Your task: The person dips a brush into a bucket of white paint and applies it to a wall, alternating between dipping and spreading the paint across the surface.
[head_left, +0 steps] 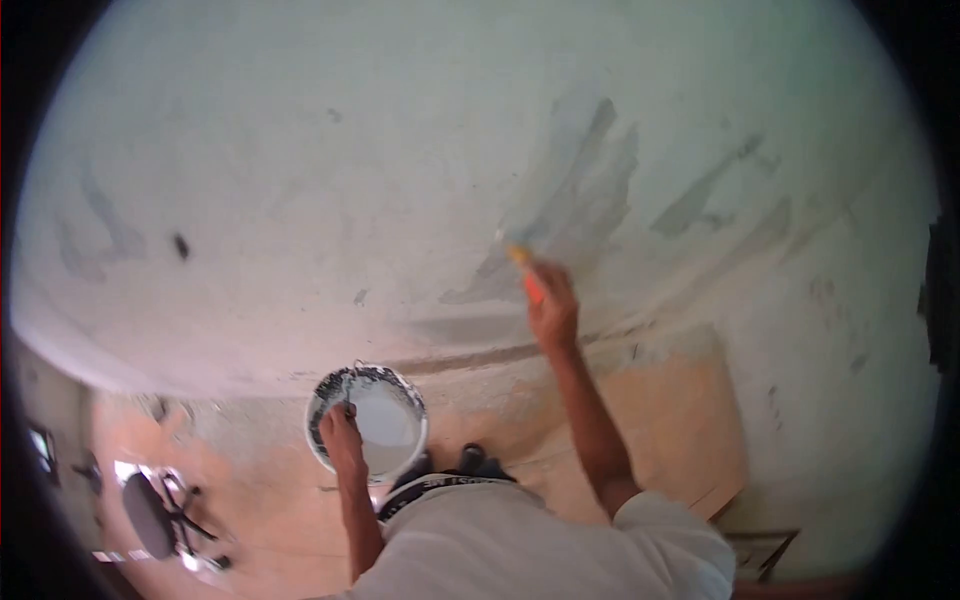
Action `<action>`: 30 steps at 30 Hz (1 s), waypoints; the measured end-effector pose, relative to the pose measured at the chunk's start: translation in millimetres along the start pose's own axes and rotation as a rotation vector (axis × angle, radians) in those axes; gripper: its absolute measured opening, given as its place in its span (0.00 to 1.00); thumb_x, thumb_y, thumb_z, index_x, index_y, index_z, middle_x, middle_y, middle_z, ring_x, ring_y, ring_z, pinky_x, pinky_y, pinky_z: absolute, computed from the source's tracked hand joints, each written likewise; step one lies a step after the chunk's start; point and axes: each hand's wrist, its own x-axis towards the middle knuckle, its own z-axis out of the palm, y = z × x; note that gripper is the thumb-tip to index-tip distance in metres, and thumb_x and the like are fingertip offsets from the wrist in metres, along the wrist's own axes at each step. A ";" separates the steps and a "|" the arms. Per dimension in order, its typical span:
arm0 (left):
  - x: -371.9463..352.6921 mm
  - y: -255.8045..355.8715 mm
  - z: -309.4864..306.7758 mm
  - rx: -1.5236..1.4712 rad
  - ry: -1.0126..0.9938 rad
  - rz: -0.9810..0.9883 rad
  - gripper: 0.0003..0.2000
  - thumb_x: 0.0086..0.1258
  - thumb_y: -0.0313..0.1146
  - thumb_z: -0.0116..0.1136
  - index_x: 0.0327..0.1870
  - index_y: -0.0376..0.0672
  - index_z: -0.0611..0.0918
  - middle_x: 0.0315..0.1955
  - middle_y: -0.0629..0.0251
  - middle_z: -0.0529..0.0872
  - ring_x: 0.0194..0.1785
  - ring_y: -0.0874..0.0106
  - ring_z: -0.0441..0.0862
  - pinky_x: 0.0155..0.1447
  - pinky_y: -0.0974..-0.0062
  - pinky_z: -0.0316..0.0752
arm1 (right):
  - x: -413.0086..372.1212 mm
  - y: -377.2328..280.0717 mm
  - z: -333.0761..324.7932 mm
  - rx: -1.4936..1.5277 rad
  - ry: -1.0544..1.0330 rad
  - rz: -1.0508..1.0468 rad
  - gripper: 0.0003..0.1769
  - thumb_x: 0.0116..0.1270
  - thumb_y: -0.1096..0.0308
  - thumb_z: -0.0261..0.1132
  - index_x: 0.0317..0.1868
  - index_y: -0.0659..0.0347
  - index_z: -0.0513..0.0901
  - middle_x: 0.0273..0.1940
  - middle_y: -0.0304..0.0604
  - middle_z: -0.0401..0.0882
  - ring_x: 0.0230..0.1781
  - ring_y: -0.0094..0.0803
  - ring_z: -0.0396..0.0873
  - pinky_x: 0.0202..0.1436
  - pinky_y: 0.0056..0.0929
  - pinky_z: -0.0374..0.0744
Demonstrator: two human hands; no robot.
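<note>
My right hand is closed round a small tool with an orange and yellow handle. Its pale tip meets the wall or lies very close to it; the kind of tool is too blurred to tell. Darker grey smears spread over the wall around that tip. Lower left, my left hand grips the handle of a white bucket, over its left side. Inside is a whitish liquid, and dark grey splashes mark the inner wall.
An office chair lies or stands at the lower left on the orange-brown floor. A framed object is at the lower right. More grey patches mark the wall to the right. My feet are close to the bucket.
</note>
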 end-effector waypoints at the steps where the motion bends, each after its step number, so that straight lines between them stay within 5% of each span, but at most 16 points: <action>1: 4.5 -2.9 -0.8 0.000 -0.015 -0.018 0.20 0.86 0.42 0.49 0.29 0.42 0.80 0.19 0.76 0.68 0.21 0.81 0.61 0.26 0.73 0.53 | 31.0 -8.7 -16.6 -0.023 0.088 -0.049 0.22 0.69 0.81 0.75 0.62 0.61 0.91 0.59 0.52 0.90 0.59 0.53 0.87 0.63 0.46 0.87; 5: 28.6 -13.1 0.4 0.012 -0.049 -0.072 0.19 0.86 0.42 0.48 0.31 0.45 0.81 0.17 0.78 0.67 0.18 0.83 0.60 0.22 0.76 0.53 | 86.8 -18.8 -37.0 -0.049 0.297 -0.069 0.24 0.65 0.84 0.76 0.62 0.62 0.91 0.61 0.50 0.90 0.60 0.51 0.88 0.63 0.44 0.88; 8: 34.5 -11.1 6.4 -0.015 -0.042 -0.104 0.18 0.85 0.43 0.49 0.32 0.44 0.80 0.15 0.81 0.64 0.16 0.85 0.56 0.21 0.78 0.50 | 32.2 10.4 9.7 -0.105 0.298 -0.007 0.24 0.65 0.84 0.76 0.61 0.61 0.90 0.60 0.48 0.89 0.60 0.47 0.88 0.61 0.42 0.90; 10: 37.3 -8.8 7.9 -0.032 -0.039 -0.122 0.18 0.85 0.45 0.50 0.33 0.44 0.80 0.15 0.82 0.64 0.16 0.86 0.55 0.20 0.80 0.48 | -45.9 38.3 58.7 -0.030 0.015 0.128 0.22 0.69 0.80 0.74 0.63 0.58 0.88 0.60 0.44 0.87 0.60 0.42 0.88 0.58 0.38 0.91; 15: 35.9 -0.8 5.1 0.011 -0.082 -0.105 0.18 0.84 0.46 0.50 0.36 0.43 0.81 0.16 0.81 0.63 0.16 0.83 0.54 0.20 0.77 0.49 | -116.4 36.4 77.9 0.044 -0.120 0.242 0.22 0.71 0.78 0.73 0.65 0.57 0.87 0.60 0.43 0.86 0.59 0.42 0.89 0.56 0.40 0.93; 17: 32.4 7.8 4.4 0.021 -0.098 -0.088 0.18 0.84 0.46 0.50 0.36 0.43 0.81 0.16 0.81 0.63 0.16 0.83 0.54 0.20 0.77 0.49 | -92.3 31.5 67.2 0.046 -0.118 0.269 0.23 0.71 0.77 0.74 0.65 0.56 0.87 0.60 0.43 0.86 0.58 0.42 0.89 0.56 0.40 0.93; 23: 32.8 5.1 -2.1 0.060 -0.144 -0.058 0.18 0.84 0.46 0.49 0.35 0.44 0.80 0.16 0.80 0.63 0.16 0.83 0.54 0.21 0.77 0.49 | 21.1 -12.8 10.3 0.011 0.315 0.053 0.23 0.67 0.82 0.74 0.63 0.59 0.87 0.61 0.43 0.88 0.58 0.42 0.89 0.56 0.36 0.93; 25: 33.2 0.1 -6.0 0.047 -0.137 -0.075 0.18 0.84 0.46 0.48 0.34 0.44 0.79 0.16 0.79 0.64 0.17 0.83 0.54 0.21 0.77 0.49 | -4.0 2.1 49.7 -0.036 0.156 0.065 0.20 0.72 0.72 0.75 0.63 0.57 0.86 0.62 0.39 0.87 0.58 0.37 0.89 0.55 0.34 0.94; 30: 36.8 3.4 -11.4 0.023 -0.126 -0.086 0.18 0.84 0.46 0.48 0.32 0.45 0.78 0.17 0.79 0.63 0.17 0.82 0.54 0.21 0.76 0.49 | -59.7 -3.6 80.7 -0.028 -0.011 0.053 0.19 0.72 0.72 0.75 0.62 0.57 0.87 0.62 0.39 0.87 0.58 0.36 0.89 0.53 0.34 0.93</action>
